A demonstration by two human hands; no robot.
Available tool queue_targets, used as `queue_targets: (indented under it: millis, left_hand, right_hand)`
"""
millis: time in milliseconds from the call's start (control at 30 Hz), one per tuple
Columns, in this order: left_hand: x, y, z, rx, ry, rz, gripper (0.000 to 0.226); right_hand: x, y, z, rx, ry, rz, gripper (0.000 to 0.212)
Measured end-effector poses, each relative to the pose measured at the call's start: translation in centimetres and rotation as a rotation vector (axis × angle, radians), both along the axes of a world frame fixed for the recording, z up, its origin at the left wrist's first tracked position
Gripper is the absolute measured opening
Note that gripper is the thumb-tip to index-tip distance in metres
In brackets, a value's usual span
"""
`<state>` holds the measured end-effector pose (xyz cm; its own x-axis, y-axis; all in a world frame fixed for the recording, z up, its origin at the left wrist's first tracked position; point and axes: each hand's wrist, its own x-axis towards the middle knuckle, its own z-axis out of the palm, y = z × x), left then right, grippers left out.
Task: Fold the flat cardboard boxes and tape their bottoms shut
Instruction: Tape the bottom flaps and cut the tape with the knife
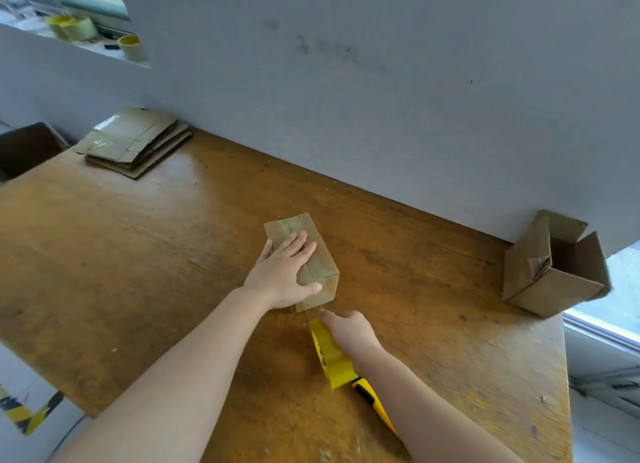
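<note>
A small folded cardboard box (320, 266) lies on the wooden table (138, 254), its taped seam facing up. My left hand (284, 275) presses flat on top of it with straight fingers, the thumb against the near end. My right hand (348, 329) hovers just in front of the box's near end, fingers stretched toward it and holding nothing I can see. The yellow tape dispenser (330, 357) lies on the table under my right wrist, its handle running back beneath the forearm.
A stack of flat cardboard boxes (135, 142) sits at the far left by the grey wall. An assembled open box (554, 272) stands at the table's right edge. A dark open carton (26, 149) is off the left edge. Tape rolls (131, 46) rest on the sill.
</note>
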<state>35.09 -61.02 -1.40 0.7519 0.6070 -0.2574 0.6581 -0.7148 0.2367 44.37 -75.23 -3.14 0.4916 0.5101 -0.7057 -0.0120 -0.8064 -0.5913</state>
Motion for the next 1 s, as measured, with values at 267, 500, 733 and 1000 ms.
queue_targets:
  millis: [267,500,733,1000]
  left_hand:
    - [0.7,-1.2,-0.5,0.185,-0.005,0.011,0.088]
    - [0.7,-1.6,-0.8,0.175,-0.045,0.032,0.092]
    - [-1.9,-7.4,-1.3,-0.073,-0.77,0.559,0.078]
    - [-0.7,-10.3,-1.5,-0.801,-0.676,1.044,0.022]
  right_hand:
    - [-0.6,-0.2,0.2,0.138,0.028,0.059,0.048]
    - [-0.3,-1.2,0.6,0.163,0.089,0.082,0.055]
    - [-0.5,-2.3,0.4,0.211,0.182,0.015,0.076]
    - [-0.8,-2.7,0.9,0.162,0.17,0.128,0.051]
